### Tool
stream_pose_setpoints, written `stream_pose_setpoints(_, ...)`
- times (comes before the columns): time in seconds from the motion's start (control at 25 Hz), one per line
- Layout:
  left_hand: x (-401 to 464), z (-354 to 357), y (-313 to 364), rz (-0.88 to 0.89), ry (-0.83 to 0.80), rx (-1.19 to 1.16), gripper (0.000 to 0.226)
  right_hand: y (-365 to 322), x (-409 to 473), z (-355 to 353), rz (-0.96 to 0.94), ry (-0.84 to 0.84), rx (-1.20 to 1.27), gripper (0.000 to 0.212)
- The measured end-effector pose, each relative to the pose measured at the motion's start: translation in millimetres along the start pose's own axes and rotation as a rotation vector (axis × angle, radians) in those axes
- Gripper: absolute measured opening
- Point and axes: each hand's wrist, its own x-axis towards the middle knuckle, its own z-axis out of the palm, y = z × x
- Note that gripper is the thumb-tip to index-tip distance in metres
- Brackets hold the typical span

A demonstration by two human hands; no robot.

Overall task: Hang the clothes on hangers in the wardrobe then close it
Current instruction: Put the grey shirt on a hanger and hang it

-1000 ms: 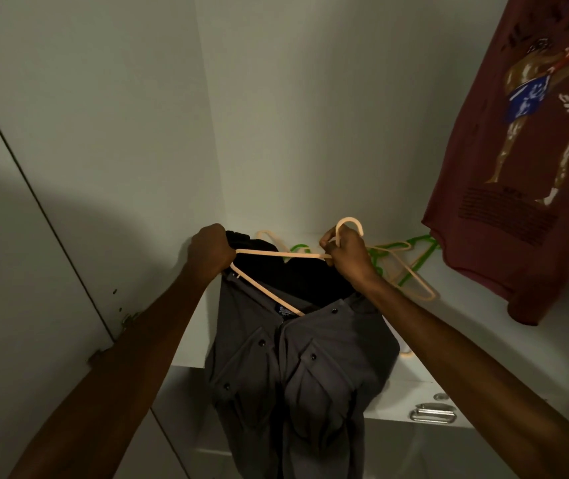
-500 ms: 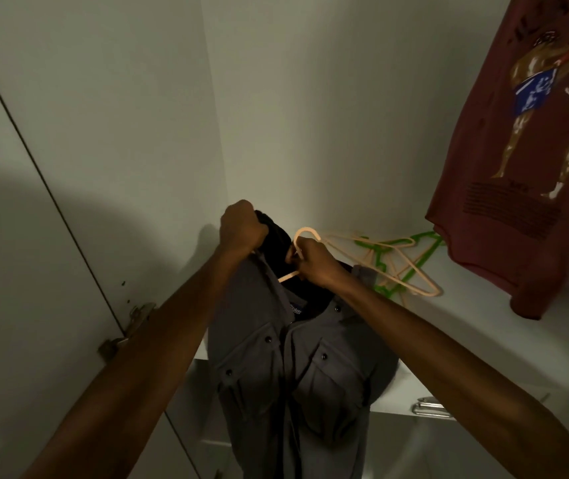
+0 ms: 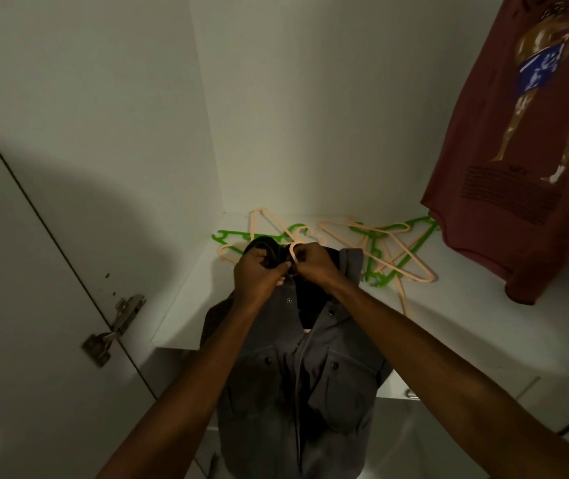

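head | left hand (image 3: 258,274) grips grey shirt (image 3: 296,385) collar | right hand (image 3: 314,266) grips peach hanger (image 3: 295,251) hook | shirt hangs below

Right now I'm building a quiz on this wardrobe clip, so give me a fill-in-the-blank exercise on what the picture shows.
1. Both hands, left hand and right hand, work at the ____ of the grey shirt.
2. The right hand holds the hook of a ____-coloured hanger.
3. Spare peach and ____ hangers lie on the wardrobe shelf.
4. The T-shirt hanging at the right is ____.

Missing words: collar; peach; green; maroon
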Motion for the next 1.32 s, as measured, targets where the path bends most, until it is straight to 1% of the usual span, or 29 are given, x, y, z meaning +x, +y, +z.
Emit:
stream_pose_setpoints(0.04, -9, -2, -8, 0.079, 0.083, 0.050, 0.060, 4, 0, 2, 0.026, 0.011, 0.032, 0.021)
stream_pose_setpoints(0.08, -18, -3, -17, 0.158, 0.157, 0.078, 0.062, 7, 0, 3, 0.053, 0.018, 0.045, 0.021)
stream_pose_setpoints(0.16, -38, -1, -30, 0.258, 0.219, 0.082, 0.050, 15, 3, 10, 0.062, 0.049, 0.039, 0.022)
stream_pose_setpoints(0.2, -47, 0, -35, 0.277, 0.210, 0.102, 0.041, 18, 4, 14, 0.044, 0.071, 0.019, 0.023)
stream_pose_setpoints(0.28, -55, 4, -44, 0.233, 0.105, 0.170, 0.030, 17, 2, 21, 0.015, 0.115, -0.059, 0.024)
stream_pose_setpoints(0.36, -52, 6, -55, 0.160, -0.014, 0.276, 0.026, 9, -3, 20, -0.002, 0.155, -0.111, 0.020)
stream_pose_setpoints(0.4, -49, 6, -57, 0.150, -0.048, 0.312, 0.023, 3, -7, 16, -0.019, 0.182, -0.131, 0.020)
stream_pose_setpoints(0.52, -46, 7, -61, 0.164, -0.084, 0.319, 0.019, 1, -29, -5, -0.021, 0.297, -0.160, 0.018)
stream_pose_setpoints(0.64, -42, 4, -65, 0.192, -0.112, 0.268, 0.016, 15, -68, -26, 0.096, 0.377, -0.167, 0.015)
stream_pose_setpoints(0.68, -41, 3, -66, 0.198, -0.129, 0.244, 0.016, 19, -84, -30, 0.138, 0.398, -0.149, 0.020)
stream_pose_setpoints(0.8, -39, -2, -65, 0.187, -0.141, 0.199, 0.018, 14, -119, -30, 0.173, 0.437, -0.121, 0.034)
stream_pose_setpoints(0.96, -42, -1, -61, 0.112, -0.142, 0.197, 0.021, 7, -136, -4, 0.241, 0.340, -0.226, 0.058)
stream_pose_setpoints(1.04, -44, -1, -56, 0.122, -0.153, 0.297, 0.022, 8, -135, 5, 0.270, 0.313, -0.300, 0.052)
stream_pose_setpoints(1.16, -47, 1, -53, 0.129, -0.131, 0.436, 0.035, 8, -130, 7, 0.349, 0.324, -0.336, 0.032)
stream_pose_setpoints(1.2, -48, 3, -52, 0.116, -0.122, 0.465, 0.037, 9, -129, 7, 0.372, 0.330, -0.318, 0.028)
stream_pose_setpoints(1.32, -51, 10, -53, 0.066, -0.095, 0.480, 0.031, 18, -129, 7, 0.374, 0.367, -0.195, 0.018)
